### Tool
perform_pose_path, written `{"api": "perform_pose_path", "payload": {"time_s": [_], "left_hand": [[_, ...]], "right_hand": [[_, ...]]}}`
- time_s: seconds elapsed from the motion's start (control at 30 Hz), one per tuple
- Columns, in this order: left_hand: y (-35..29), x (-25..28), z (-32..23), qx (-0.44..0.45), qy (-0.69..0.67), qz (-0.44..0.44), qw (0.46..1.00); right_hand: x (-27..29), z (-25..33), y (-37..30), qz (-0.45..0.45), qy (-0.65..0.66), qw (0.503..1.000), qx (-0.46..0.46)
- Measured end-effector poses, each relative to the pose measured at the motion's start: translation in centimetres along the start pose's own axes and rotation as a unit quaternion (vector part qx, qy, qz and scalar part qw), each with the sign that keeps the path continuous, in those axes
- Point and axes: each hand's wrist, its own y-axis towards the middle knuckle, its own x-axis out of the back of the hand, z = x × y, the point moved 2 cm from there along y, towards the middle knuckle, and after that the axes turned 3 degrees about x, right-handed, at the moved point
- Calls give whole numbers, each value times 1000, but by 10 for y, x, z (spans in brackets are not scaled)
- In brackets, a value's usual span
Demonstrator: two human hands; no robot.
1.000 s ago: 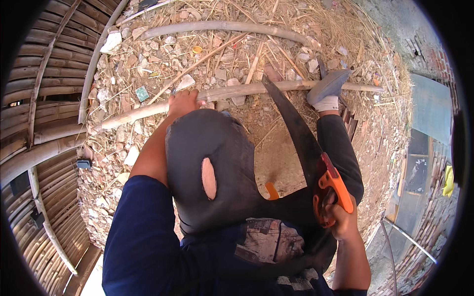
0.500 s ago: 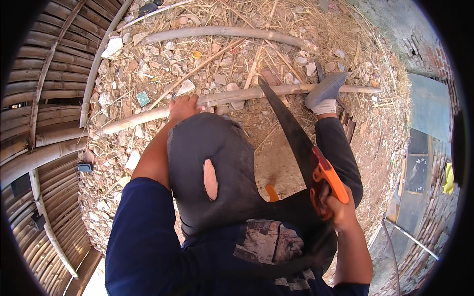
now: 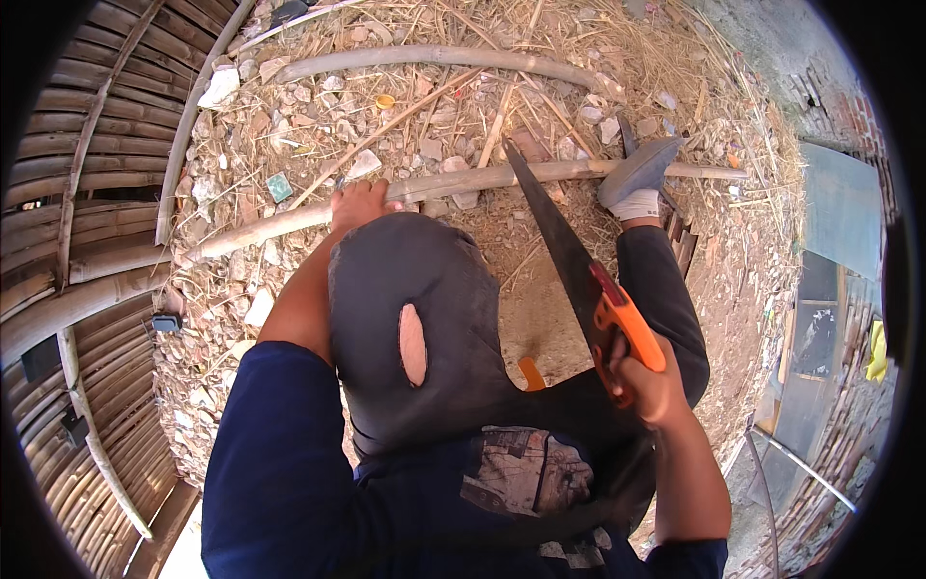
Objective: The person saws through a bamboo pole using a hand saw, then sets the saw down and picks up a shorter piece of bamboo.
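A long, pale wooden pole (image 3: 463,183) lies across the ground in front of my knees. My left hand (image 3: 361,205) is closed on its left part, the fingers partly hidden behind the pole and my raised knee. In my right hand (image 3: 644,384) is a handsaw (image 3: 558,230), gripped by its orange and dark handle. Its dark blade slants forward and left, the tip reaching over the pole; I cannot tell whether the teeth touch the wood. My right foot, in a grey shoe (image 3: 640,174), rests on the pole right of the blade.
A second curved pole (image 3: 444,60) lies farther off among straw and stones. Bamboo slat walling (image 3: 106,154) stands on the left, a brick wall (image 3: 858,125) with leaning panels (image 3: 841,207) on the right. A small orange piece (image 3: 531,374) shows between my legs.
My right hand has pushed the saw forward and slightly left, so its tip sits farther over the pole. The left hand and the pole stay in about the same place.
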Motion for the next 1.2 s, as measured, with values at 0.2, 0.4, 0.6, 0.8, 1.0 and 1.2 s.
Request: {"api": "perform_pose_path", "payload": {"time_s": [0.2, 0.4, 0.6, 0.8, 1.0, 1.2], "left_hand": [[10, 5, -3, -6, 2, -29, 1000], [-7, 6, 1, 7, 9, -6, 1000], [4, -7, -3, -3, 24, -35, 999], [-1, 5, 4, -12, 7, -14, 1000], [-6, 1, -1, -62, 60, -108, 990], [11, -6, -2, -31, 84, -78, 993]], "right_hand": [[30, -17, -33, -34, 12, 998, 54], [8, 6, 0, -27, -35, 999, 1], [33, -1, -38, -105, 22, 994, 4], [54, -8, -81, -41, 55, 997, -30], [60, -35, -105, -74, -22, 997, 10], [51, -21, -78, -125, -40, 989, 70]]}}
